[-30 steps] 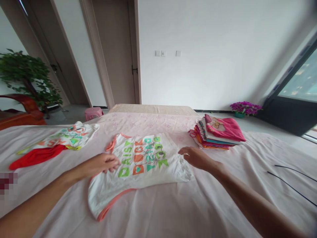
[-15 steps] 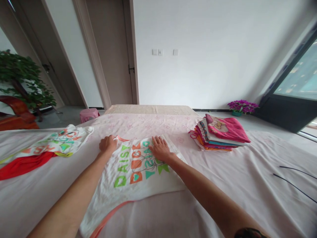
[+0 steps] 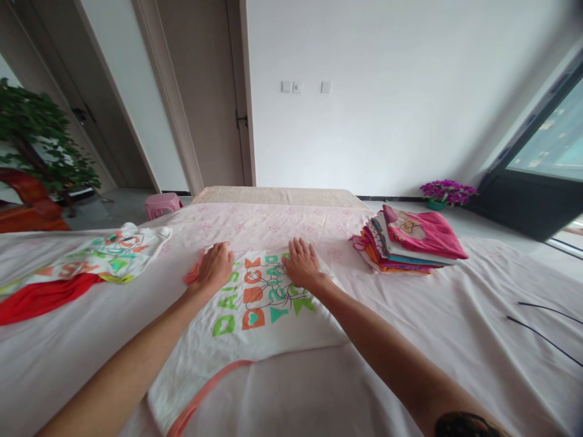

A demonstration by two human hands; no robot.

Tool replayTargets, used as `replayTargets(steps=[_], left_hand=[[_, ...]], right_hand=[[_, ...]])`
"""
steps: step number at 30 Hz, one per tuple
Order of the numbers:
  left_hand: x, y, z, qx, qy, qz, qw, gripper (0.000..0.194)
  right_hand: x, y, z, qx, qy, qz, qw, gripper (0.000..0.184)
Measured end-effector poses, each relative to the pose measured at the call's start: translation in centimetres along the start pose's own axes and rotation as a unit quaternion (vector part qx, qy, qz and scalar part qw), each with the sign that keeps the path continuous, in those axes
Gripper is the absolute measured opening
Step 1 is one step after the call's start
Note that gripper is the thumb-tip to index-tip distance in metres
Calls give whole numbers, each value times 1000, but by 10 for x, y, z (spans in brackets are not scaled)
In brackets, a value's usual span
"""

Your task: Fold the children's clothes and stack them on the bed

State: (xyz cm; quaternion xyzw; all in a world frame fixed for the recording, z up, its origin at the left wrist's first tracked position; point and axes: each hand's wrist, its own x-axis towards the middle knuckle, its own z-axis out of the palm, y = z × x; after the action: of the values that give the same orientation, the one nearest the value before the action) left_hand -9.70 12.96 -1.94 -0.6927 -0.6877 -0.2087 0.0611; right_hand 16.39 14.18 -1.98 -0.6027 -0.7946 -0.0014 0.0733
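A white shirt with green, orange and teal print, reading "DAISY DUCK" in part, and orange trim lies spread in front of me. My right hand rests flat on its upper right part, fingers stretched out and palm down. On the upper left edge, beside a bunched bit of orange trim, my left hand lies palm down with its fingers pointing forward. Neither hand appears to grip the cloth. Both forearms reach over the shirt's sides.
A stack of folded clothes, pink on top, stands to the right. Another white printed shirt and a red cloth lie left. Two dark cords are at the right. Beyond the sheet stand a pink stool and purple flowers.
My left hand has let go of the shirt's upper left edge and moved right, flattening onto the cloth; orange trim now bunches beside it. My right hand stays flat, shifted slightly.
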Motion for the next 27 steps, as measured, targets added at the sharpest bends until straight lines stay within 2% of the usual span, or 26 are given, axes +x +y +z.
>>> replayTargets(steps=[3, 5, 7, 11, 13, 15, 17, 18, 21, 23, 25, 27], left_hand=[[-10, 13, 15, -4, -46, 37, 998, 49], [-14, 8, 23, 16, -66, 39, 997, 56], [-16, -5, 24, 48, -82, 40, 995, 62], [-19, -28, 13, 94, -89, 44, 991, 61], [-25, -27, 4, 104, -73, 25, 992, 60], [-35, -17, -4, 108, -56, 5, 993, 60], [-50, 0, -8, 95, -60, 10, 994, 61], [-58, 9, -10, 80, -72, 21, 994, 62], [-87, 32, -12, 23, -113, 63, 991, 66], [-105, 38, -14, 7, -124, 90, 988, 68], [-121, 33, -20, 13, -124, 110, 986, 68], [-134, 20, -28, 31, -119, 126, 984, 64]], right_hand=[[-4, -25, 7, 30, -24, -79, 996, 71], [-5, -24, 12, 32, -30, -91, 995, 72], [-4, -6, 14, 25, -26, -71, 997, 72], [-4, 51, 6, 6, -43, -1, 999, 70], [-8, 71, -3, -16, -48, 37, 998, 68], [-16, 75, -12, -34, -41, 80, 995, 67], [-31, 60, -18, -31, -29, 100, 994, 69], [-40, 47, -20, -20, -25, 89, 996, 70], [-71, -3, -19, 26, -22, -13, 999, 71], [-91, -27, -14, 43, -27, -73, 996, 71], [-106, -34, -9, 44, -31, -97, 994, 71], [-115, -20, -7, 35, -29, -98, 994, 70]])
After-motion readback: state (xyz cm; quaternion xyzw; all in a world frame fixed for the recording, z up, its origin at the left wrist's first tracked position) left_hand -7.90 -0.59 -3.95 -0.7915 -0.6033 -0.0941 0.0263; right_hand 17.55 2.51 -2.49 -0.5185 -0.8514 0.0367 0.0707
